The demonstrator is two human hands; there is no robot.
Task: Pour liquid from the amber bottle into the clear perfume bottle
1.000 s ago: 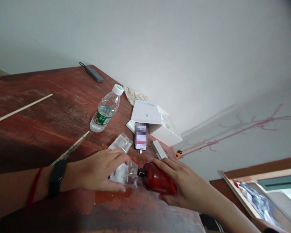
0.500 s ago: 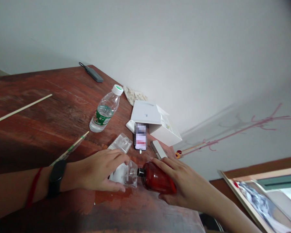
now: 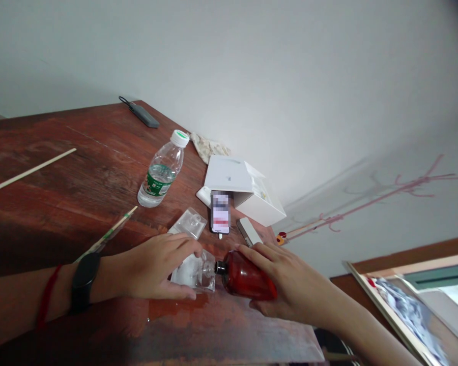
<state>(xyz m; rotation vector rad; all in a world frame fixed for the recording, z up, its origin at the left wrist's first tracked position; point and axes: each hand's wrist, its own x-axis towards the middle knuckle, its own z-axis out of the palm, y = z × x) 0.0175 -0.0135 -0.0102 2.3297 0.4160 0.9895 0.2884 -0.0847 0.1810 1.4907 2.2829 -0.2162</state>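
Observation:
My left hand (image 3: pixel 168 267) is wrapped round a clear square plastic bottle (image 3: pixel 205 277) with its open neck turned to the right. In my right hand (image 3: pixel 275 277) is a red bottle (image 3: pixel 244 277), tipped on its side. Its black neck (image 3: pixel 220 268) meets the mouth of the clear bottle; whether liquid is passing between them I cannot tell. Just beyond my left hand lies another clear plastic bottle (image 3: pixel 189 223). A wet patch (image 3: pixel 175 308) shows on the wooden table (image 3: pixel 232 330) below my left hand.
A labelled water bottle (image 3: pixel 161 173) stands beyond my left hand. A phone (image 3: pixel 220 213) leans against a white box (image 3: pixel 229 175), near a small white block (image 3: pixel 249 232). Wrapped chopsticks (image 3: pixel 107 234), a bare stick (image 3: pixel 30 172), a grey device (image 3: pixel 143 114) and a cloth (image 3: pixel 208 147) also lie about.
The view has shifted slightly, so things sit a little further left and up. Both hands keep their hold, and the two bottle necks stay together.

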